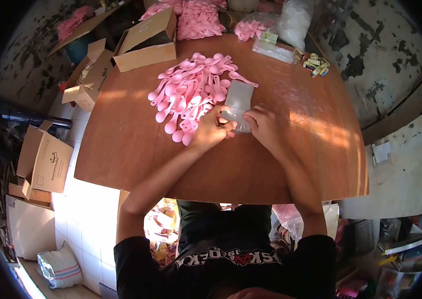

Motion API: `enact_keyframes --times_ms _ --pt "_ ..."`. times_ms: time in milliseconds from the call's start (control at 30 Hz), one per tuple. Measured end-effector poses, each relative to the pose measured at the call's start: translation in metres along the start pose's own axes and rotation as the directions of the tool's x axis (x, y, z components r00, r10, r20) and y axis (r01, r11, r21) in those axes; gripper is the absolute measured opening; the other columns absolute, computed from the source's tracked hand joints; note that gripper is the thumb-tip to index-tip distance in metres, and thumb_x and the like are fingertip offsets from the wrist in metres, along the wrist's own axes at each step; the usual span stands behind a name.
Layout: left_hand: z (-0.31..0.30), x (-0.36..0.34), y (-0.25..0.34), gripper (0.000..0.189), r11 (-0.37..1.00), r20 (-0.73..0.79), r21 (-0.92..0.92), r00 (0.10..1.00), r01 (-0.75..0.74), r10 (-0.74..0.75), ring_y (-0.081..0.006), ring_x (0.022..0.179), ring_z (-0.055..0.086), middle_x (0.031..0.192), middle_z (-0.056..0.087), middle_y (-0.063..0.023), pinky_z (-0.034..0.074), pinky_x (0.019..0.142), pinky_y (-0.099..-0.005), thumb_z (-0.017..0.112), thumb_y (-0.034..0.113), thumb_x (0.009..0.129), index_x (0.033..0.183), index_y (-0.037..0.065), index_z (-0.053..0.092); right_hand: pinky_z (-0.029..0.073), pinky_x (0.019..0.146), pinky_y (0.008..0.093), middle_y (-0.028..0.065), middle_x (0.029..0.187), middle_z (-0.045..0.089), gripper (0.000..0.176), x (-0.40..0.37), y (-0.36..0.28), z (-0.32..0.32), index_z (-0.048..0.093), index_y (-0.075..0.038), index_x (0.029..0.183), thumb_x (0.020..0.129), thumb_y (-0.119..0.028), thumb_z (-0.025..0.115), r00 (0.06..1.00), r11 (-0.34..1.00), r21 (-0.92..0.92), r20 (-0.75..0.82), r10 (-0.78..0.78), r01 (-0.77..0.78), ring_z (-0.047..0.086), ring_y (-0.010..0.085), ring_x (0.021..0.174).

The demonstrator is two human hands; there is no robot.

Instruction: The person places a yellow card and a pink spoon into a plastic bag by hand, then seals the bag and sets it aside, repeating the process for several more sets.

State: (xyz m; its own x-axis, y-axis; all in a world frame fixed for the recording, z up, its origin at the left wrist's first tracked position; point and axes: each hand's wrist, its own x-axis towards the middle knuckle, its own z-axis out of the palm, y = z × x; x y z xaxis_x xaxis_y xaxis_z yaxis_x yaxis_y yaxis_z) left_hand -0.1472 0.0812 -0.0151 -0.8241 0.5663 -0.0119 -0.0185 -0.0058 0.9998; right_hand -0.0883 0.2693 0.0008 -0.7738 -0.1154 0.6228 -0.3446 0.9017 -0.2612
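A stack of clear plastic bags [241, 95] lies on the brown table, just right of a large pile of pink spoons [186, 92]. My left hand [213, 127] is at the lower left edge of the bags, its fingers curled and pressed on the plastic, close to the spoons. On the right edge, my right hand [263, 124] pinches the bags between thumb and fingers. One pink spoon [243, 78] lies across the top end of the bags.
An open cardboard box [146, 42] stands at the table's back left. Behind the pile are a bag of pink spoons [200, 20] and a clear plastic packet [274, 51]. Small yellow-green boxes [316, 65] lie back right. More cartons [46, 159] stand left of the table.
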Motion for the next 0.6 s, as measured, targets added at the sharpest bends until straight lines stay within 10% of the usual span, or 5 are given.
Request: enact_keyframes --times_ms 200,300,467,600 --pt "-0.004 -0.004 -0.005 0.049 0.993 -0.040 0.029 0.993 -0.114 0.115 -0.0191 0.088 0.067 0.106 0.061 -0.0138 0.058 0.074 -0.0298 0.058 -0.005 0.088 0.134 0.003 0.043 0.049 0.067 0.0394 0.0099 0.077 0.064 0.005 -0.003 -0.005 -0.020 0.070 -0.005 0.082 0.082 -0.009 0.067 0.998 0.998 0.020 -0.039 0.056 -0.056 0.062 0.0301 0.072" --pt "-0.005 -0.010 -0.001 0.053 0.700 0.148 0.523 0.860 -0.487 0.488 -0.0290 0.119 0.053 0.128 0.050 -0.0137 0.047 0.096 -0.0365 0.061 -0.008 0.080 0.129 0.007 0.051 0.049 0.064 0.0379 0.0094 0.076 0.064 0.006 -0.003 -0.007 -0.029 0.071 -0.004 0.083 0.082 -0.009 0.068 0.991 0.990 0.110 0.093 -0.101 0.091 0.062 0.0289 0.070" --pt "-0.004 -0.007 -0.004 0.026 0.648 0.279 0.481 0.803 -0.591 0.526 -0.0273 0.113 0.057 0.132 0.054 -0.0146 0.048 0.095 -0.0362 0.069 -0.002 0.080 0.106 0.002 0.065 0.049 0.065 0.0338 0.0096 0.079 0.066 0.009 -0.004 -0.010 -0.033 0.072 -0.002 0.085 0.082 -0.011 0.072 0.975 0.944 0.327 0.220 -0.026 -0.048 0.064 0.0250 0.071" --pt "-0.004 -0.009 0.000 0.012 0.884 0.221 0.300 0.928 -0.358 0.300 -0.0169 0.079 0.069 0.095 0.070 -0.0118 0.054 0.075 -0.0287 0.067 0.005 0.086 0.097 0.000 0.067 0.050 0.064 0.0360 0.0114 0.083 0.068 0.013 -0.005 0.014 -0.040 0.074 -0.005 0.087 0.082 -0.016 0.071 0.966 0.933 0.317 0.240 0.093 -0.169 0.065 0.0283 0.073"
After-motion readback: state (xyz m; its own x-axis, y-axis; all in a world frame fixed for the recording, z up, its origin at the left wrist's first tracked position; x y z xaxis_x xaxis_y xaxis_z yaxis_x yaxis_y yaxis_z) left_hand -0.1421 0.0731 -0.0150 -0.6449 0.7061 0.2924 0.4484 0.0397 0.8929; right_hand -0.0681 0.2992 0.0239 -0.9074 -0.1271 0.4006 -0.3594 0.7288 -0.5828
